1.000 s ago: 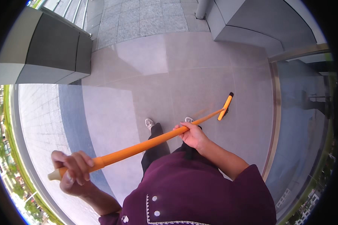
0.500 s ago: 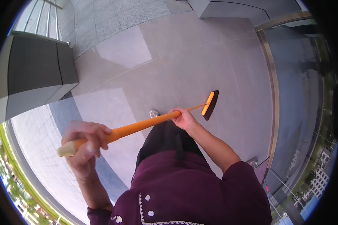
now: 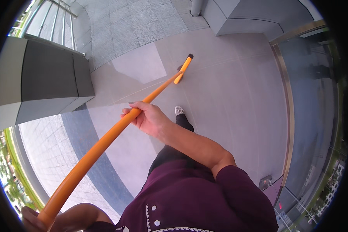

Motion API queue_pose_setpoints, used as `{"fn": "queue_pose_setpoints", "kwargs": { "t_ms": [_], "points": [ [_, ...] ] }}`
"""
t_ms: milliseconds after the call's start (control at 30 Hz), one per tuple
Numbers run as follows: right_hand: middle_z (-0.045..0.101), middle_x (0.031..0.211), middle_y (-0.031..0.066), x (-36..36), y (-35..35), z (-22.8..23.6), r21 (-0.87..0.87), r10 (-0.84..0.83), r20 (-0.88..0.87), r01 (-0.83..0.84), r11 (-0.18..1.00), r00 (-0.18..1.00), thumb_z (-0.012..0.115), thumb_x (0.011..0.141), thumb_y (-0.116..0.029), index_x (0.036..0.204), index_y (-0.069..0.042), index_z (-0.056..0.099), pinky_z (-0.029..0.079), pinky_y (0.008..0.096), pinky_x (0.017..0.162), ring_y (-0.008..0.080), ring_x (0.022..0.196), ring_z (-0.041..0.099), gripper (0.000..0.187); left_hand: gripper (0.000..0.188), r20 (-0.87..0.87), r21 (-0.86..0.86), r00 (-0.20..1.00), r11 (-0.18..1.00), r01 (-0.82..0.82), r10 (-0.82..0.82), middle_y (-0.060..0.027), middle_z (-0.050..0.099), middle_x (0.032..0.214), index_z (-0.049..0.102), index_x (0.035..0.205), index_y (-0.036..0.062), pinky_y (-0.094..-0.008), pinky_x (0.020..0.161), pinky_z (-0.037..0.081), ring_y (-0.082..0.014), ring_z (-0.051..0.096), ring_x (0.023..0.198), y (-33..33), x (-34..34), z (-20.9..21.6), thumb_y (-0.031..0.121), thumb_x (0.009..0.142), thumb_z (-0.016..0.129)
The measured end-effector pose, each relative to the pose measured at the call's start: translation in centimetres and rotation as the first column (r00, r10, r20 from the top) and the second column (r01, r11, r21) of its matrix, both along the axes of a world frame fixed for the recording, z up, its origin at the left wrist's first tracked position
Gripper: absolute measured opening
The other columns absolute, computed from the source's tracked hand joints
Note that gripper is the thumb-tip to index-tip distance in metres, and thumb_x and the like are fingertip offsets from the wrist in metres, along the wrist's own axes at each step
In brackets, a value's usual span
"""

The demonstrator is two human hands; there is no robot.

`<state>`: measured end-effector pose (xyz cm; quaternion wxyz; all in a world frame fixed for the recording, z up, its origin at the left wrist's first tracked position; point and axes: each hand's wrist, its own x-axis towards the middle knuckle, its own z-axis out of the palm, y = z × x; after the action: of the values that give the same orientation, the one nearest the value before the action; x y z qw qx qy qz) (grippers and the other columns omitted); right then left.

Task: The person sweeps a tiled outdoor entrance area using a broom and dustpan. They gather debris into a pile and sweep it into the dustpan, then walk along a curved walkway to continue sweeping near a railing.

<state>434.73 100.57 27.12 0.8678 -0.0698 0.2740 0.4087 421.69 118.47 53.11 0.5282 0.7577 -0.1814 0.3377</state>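
A broom with a long orange handle [image 3: 92, 156] runs slantwise from the lower left to the upper middle. My right hand [image 3: 149, 118] is wrapped round the handle about midway, with the thumb on top. At the lower left edge my left hand [image 3: 36, 221] grips the handle's upper end; part of that hand is dark and cut off by the rim. The broom head [image 3: 183, 69], an orange bar with dark bristles, is at the tile floor [image 3: 228, 89], ahead of my shoe [image 3: 179, 110]. Whether its bristles touch the floor I cannot tell.
A grey block-like pillar [image 3: 52, 73] stands at the left, with a metal railing [image 3: 58, 23] behind it. Another grey pillar [image 3: 251, 17] is at the far right. A glass wall [image 3: 309, 104] with a metal frame lines the right side. Rough grey paving [image 3: 143, 23] lies beyond the tiles.
The broom head has swung from the right to the far middle. My right hand has moved left with the handle, and my left hand has dropped toward the lower left edge.
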Motion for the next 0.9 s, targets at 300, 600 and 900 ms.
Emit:
{"fn": "queue_pose_setpoints", "kwargs": {
  "t_ms": [300,600,900],
  "points": [
    [0.055,0.077,0.0133,8.9,-19.2,-17.5,-0.593,-0.112,-0.175,-0.014,0.805,0.978,0.051,0.080,-0.001,0.084,0.003,0.046,0.052,0.0307,0.072,0.0236,0.075,0.058,0.008,0.027,-0.619,-0.594,0.709,0.792,-0.141,-0.338,-0.0074,0.056,0.065,0.048,0.099,0.0004,-0.0449,0.090,0.040,-0.0198,0.057,0.072,-7.3,14.2,-17.7,0.016,0.080,0.058],
    [0.052,0.088,0.0148,23.3,-10.7,-17.1,-0.418,-0.085,-0.148,0.016,0.908,0.985,0.050,0.082,-0.002,0.089,0.005,0.042,0.054,0.0328,0.070,0.0248,0.081,0.059,0.013,0.024,-0.595,-0.389,0.783,0.917,-0.086,-0.179,-0.0036,0.047,0.055,0.051,0.093,0.0006,-0.0397,0.080,0.043,-0.0150,0.052,0.060,-2.9,29.4,-15.8,0.020,0.080,0.057],
    [0.055,0.081,0.0160,30.4,-2.0,-4.2,-0.153,0.039,0.032,-0.033,0.988,0.999,0.050,0.082,0.000,0.084,0.006,0.047,0.051,0.0343,0.077,0.0263,0.080,0.059,0.007,0.032,-0.332,-0.192,0.942,0.981,-0.009,-0.056,0.0057,0.037,0.054,0.049,0.101,0.0095,-0.0264,0.072,0.031,-0.0068,0.038,0.059,1.3,29.4,-3.9,0.036,0.083,0.056]
  ]
}}
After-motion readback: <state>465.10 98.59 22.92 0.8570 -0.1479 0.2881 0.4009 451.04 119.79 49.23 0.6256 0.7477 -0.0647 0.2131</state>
